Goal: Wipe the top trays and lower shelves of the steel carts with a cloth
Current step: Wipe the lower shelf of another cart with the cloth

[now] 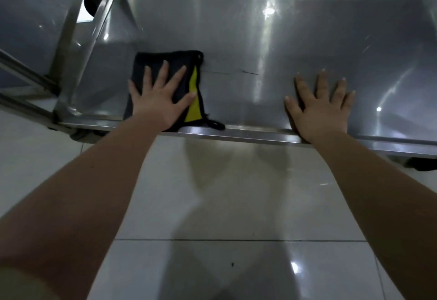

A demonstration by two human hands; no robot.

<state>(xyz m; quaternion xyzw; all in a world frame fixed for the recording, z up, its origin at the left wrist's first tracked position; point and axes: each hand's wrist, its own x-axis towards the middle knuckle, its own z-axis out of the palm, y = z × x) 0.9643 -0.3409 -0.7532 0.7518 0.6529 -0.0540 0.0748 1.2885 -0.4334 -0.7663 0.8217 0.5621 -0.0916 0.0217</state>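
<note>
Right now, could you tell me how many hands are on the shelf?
2. The left hand presses on the cloth at the left end of the shelf; the right hand lies flat on bare steel further right.

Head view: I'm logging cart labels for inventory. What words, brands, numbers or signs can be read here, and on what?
None: no text, label, brand, number or sign shows on the steel shelf, the black and yellow cloth under the left hand, or the floor tiles.
</note>
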